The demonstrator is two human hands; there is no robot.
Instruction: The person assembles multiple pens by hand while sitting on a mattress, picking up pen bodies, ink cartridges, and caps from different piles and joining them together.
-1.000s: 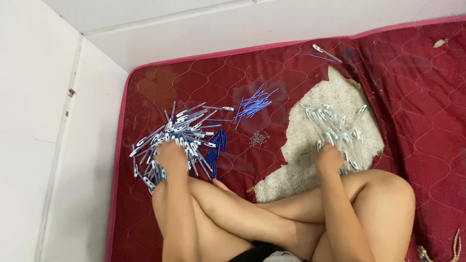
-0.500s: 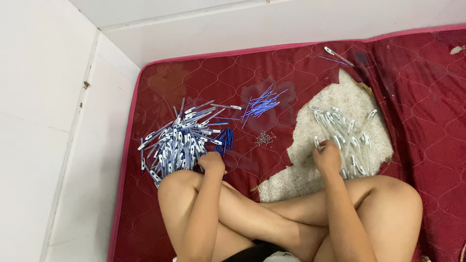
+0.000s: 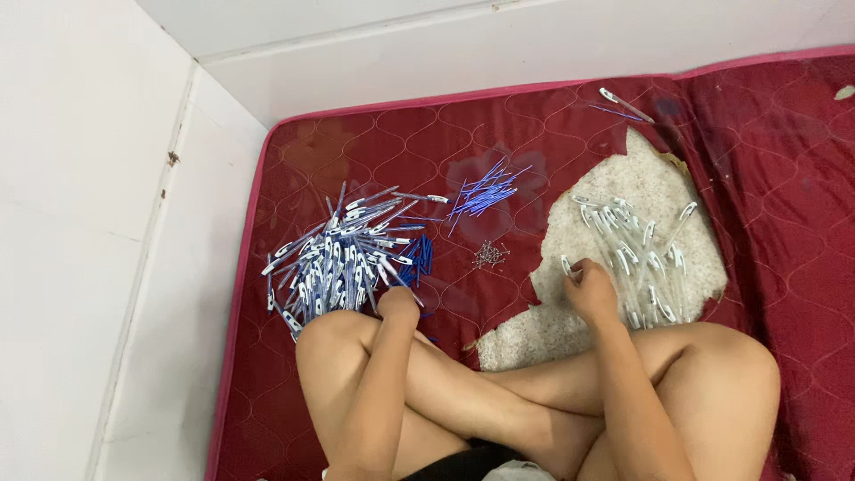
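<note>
even, soft indoor light, faint shadows, no glare, sharp throughout.

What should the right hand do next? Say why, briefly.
Probably close the right hand on one clear barrel and lift it. Its fingers already sit at the edge of the barrel pile on the worn patch, while the left hand rests beside the pen pile.

The left hand (image 3: 398, 303) is curled with knuckles up, its forearm reaching forward over the left knee. The right hand (image 3: 590, 291) is loosely closed, fingers bent inward, its forearm stretching forward across the crossed legs.
</note>
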